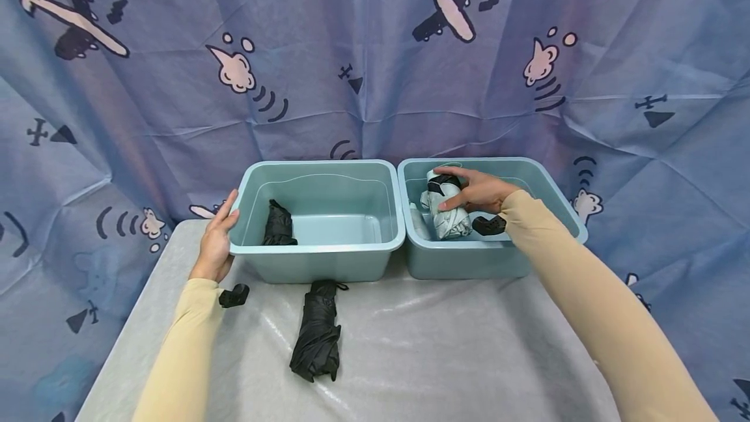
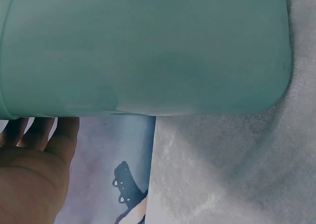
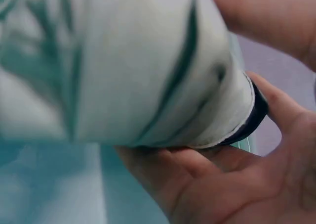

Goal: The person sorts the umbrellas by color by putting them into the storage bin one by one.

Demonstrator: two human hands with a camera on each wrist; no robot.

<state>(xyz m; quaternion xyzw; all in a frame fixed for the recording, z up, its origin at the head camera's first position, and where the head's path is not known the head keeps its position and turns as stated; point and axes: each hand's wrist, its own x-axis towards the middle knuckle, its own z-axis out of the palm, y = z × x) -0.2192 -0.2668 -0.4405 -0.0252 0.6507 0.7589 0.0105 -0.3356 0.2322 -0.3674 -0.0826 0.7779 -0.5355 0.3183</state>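
My right hand [image 1: 482, 191] grips a folded pale green and white umbrella [image 1: 450, 220] with a black band, inside the right bin [image 1: 469, 262]. In the right wrist view the fingers and thumb curl round this umbrella [image 3: 143, 70]. My left hand [image 1: 214, 246] touches the outer left side of the left bin [image 1: 328, 266] with its fingers extended; the left wrist view shows them against the bin wall [image 2: 148, 51]. A folded black umbrella [image 1: 278, 224] lies in that bin, at its left end. Another folded black umbrella [image 1: 318, 334] lies on the table before it.
Both blue-green bins stand side by side at the back of the table [image 1: 445, 357], which has a whitish cover. Another pale item [image 1: 419, 221] lies in the right bin, partly hidden by the held umbrella. A blue curtain [image 1: 363, 51] with airplane prints hangs behind.
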